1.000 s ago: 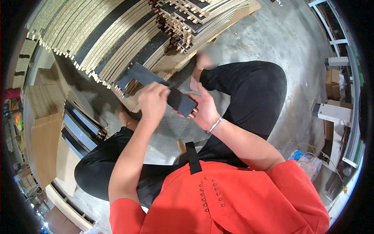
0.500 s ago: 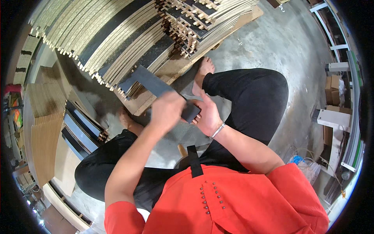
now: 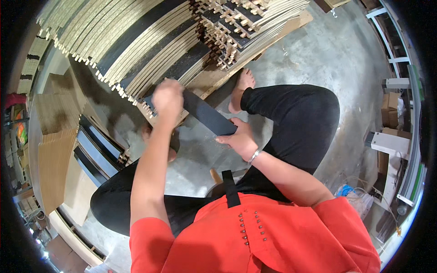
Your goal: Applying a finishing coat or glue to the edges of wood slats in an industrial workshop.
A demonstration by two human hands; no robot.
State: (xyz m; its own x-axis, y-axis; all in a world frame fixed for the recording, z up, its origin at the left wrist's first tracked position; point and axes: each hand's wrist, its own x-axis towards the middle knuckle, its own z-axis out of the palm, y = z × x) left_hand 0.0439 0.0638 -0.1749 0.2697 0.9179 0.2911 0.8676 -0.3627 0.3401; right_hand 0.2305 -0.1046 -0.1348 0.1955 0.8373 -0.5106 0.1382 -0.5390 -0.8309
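A dark grey narrow board [image 3: 207, 114] slants between my hands, over the gap between my knees and the stacked boards. My right hand [image 3: 240, 137] is closed round its near end, thumb on one side and fingers behind. My left hand [image 3: 168, 101] is by the board's far end, fingers curled into a fist and slightly blurred. What the fist holds, if anything, is hidden. Just beyond it rises a big stack of pale-edged and dark boards [image 3: 154, 50], with wooden dowels [image 3: 227, 45] sticking out of their ends.
The stack rests on a wooden pallet [image 3: 214, 84] in front of my bare feet. To the left stand brown sheets [image 3: 57, 159] and a few dark and bluish boards [image 3: 98, 145]. A white metal frame [image 3: 389, 141] runs along the right, near cables and a plastic bag [image 3: 357, 195].
My left hand has moved away from me and left, from the board's near part to its far end. My right hand now grips the near end, which was resting against its open palm.
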